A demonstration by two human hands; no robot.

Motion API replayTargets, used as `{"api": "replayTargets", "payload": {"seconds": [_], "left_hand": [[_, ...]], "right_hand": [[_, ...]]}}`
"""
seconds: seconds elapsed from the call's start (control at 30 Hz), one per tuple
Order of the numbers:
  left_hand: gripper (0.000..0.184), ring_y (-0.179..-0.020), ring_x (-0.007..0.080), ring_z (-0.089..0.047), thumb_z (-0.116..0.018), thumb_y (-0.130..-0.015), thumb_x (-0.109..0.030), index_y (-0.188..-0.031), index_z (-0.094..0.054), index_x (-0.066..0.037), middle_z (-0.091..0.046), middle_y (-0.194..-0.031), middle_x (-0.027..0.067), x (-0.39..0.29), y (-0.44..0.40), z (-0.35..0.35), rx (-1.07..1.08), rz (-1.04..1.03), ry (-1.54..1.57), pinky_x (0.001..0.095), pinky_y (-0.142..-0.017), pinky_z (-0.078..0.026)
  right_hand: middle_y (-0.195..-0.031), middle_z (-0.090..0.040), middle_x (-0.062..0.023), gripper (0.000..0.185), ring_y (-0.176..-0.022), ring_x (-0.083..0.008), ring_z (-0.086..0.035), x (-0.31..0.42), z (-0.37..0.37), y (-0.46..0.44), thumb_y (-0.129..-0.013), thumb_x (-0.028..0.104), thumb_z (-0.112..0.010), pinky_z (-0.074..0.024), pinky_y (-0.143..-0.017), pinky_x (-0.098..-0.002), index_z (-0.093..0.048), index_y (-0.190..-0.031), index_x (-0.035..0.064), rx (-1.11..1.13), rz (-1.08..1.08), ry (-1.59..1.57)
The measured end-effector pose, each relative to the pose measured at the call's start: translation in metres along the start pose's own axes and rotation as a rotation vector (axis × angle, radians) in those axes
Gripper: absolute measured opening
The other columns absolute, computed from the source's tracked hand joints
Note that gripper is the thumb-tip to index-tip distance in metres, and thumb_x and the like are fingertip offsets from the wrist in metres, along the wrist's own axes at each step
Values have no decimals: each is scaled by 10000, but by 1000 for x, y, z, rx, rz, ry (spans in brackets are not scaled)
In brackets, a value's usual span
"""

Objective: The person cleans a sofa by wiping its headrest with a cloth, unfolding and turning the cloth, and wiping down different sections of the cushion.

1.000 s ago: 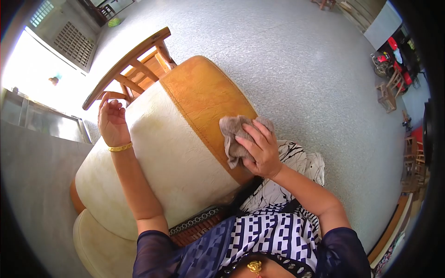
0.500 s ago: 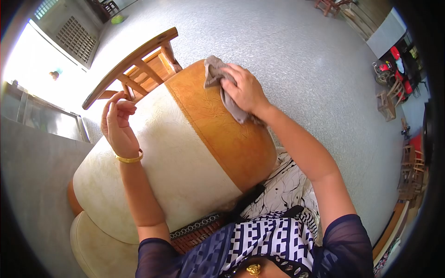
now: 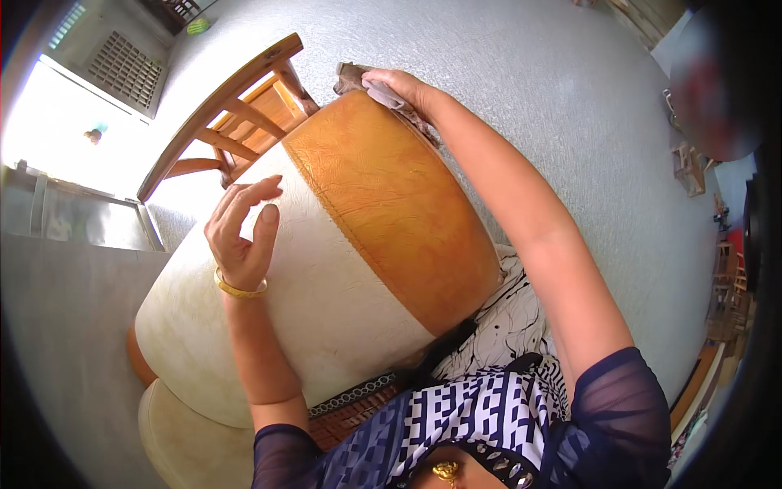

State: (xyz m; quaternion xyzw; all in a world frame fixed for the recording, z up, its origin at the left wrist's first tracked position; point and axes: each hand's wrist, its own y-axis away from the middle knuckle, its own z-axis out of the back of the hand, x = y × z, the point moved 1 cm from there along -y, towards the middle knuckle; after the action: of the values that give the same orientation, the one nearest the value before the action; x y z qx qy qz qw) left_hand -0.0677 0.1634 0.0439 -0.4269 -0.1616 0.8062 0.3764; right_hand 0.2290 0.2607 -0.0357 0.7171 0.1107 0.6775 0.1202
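My right grip (image 3: 406,90) holds a grey cloth (image 3: 384,91) at the orange band's (image 3: 391,212) far edge; my left (bangled in gold) hovers, fingers curled.

- Broad grey speckled floor (image 3: 538,114), pale with glare near the upper left and duller toward the right.
- At left, smooth grey wall (image 3: 65,326) below a glaring white window opening (image 3: 61,130), with a grey-framed glass pane (image 3: 90,216) along its lower side.
- Above the opening, grey lattice panel (image 3: 126,73) of small square holes; at the far upper left, small slatted bright patch (image 3: 67,26).
- Upper left of centre, orange-brown wooden chair (image 3: 236,98) with a curved top rail and spaced slats.
- Beyond it, small green striped round object (image 3: 198,26) on the floor, near dark wooden furniture (image 3: 175,11).
- Along the right edge, small brown wooden stool (image 3: 689,171) and brown wooden chairs (image 3: 722,297); upper right partly blurred.
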Motion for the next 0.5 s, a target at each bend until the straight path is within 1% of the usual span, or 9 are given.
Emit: {"api": "replayTargets", "payload": {"seconds": [0.03, 0.1, 0.13, 0.2, 0.27, 0.3, 0.33, 0.47, 0.5], "left_hand": [[254, -810, 227, -648, -614, -809, -123, -1013, -679, 14, -682, -864, 133, 1, -2, -1, 9, -1, 2, 322, -737, -492], [439, -1112, 300, -562, -593, -855, -327, -1172, -629, -27, -626, -1145, 179, 2, -7, -7, 141, -65, -180, 411, -947, -426], [630, -1328, 325, -362, -509, -879, -515, -1344, -502, -90, -458, -1386, 176, 12, -1, -10, 290, 62, -216, 455, -1095, -259], [734, -1390, 307, -263, -423, -871, -634, -1415, -413, -141, -361, -1466, 152, 19, 3, -16, 438, 103, -466, 455, -1128, -185], [759, -1403, 299, -234, -413, -857, -655, -1429, -390, -157, -333, -1485, 135, 18, 0, -19, 477, 146, -477, 454, -1137, -154], [785, -1416, 291, -205, -402, -843, -677, -1443, -366, -172, -306, -1504, 118, 17, -1, -21, 505, 193, -488, 452, -1146, -122], [785, -1416, 291, -205, -402, -843, -677, -1443, -366, -172, -306, -1504, 118, 16, -4, -23, 511, 194, -499, 452, -1146, -122], [798, -1418, 273, -207, -484, -803, -658, -1451, -349, -213, -284, -1519, 85, 20, -2, -30, 493, 212, -570, 477, -1145, -118], [790, -1419, 267, -204, -498, -805, -644, -1450, -349, -212, -282, -1519, 87, 18, -3, -31, 499, 225, -578, 477, -1146, -119]], "right_hand": [[-823, -643, -33, 353, -658, -101, -595, -3, 3, 0, -854, 472, -531, -484, -581, -257, -636, -944, 148, 9, -5, 14], [-822, -642, -32, 356, -664, -101, -595, -9, 4, 1, -855, 472, -529, -486, -589, -259, -634, -957, 147, -4, 2, -3], [-821, -642, -30, 360, -670, -101, -596, -11, 6, 2, -857, 472, -527, -487, -598, -260, -631, -971, 147, -15, 12, -14], [-839, -646, -37, 397, -682, -103, -598, -20, 11, 6, -863, 489, -509, -493, -605, -277, -620, -1015, 140, -6, 6, -3], [-858, -651, -60, 451, -688, -123, -608, -32, 15, 11, -877, 530, -467, -501, -604, -302, -598, -1064, 141, 7, -58, -19], [-1030, -655, -130, 485, -865, -188, -628, -31, 16, 30, -888, 507, -457, -489, -731, -350, -619, -1129, 119, -11, -92, 10], [-1030, -655, -130, 485, -865, -188, -628, -39, 18, 37, -888, 507, -457, -489, -731, -350, -619, -1129, 119, -4, -91, 0], [-1314, -499, -201, 753, -1161, -257, -522, -58, 23, 82, -860, 580, -481, -445, -924, -394, -370, -1407, 74, 55, -131, -236], [-1311, -503, -196, 756, -1161, -258, -523, -62, 23, 91, -855, 589, -491, -436, -936, -394, -391, -1393, 66, 10, -155, -248]]}}
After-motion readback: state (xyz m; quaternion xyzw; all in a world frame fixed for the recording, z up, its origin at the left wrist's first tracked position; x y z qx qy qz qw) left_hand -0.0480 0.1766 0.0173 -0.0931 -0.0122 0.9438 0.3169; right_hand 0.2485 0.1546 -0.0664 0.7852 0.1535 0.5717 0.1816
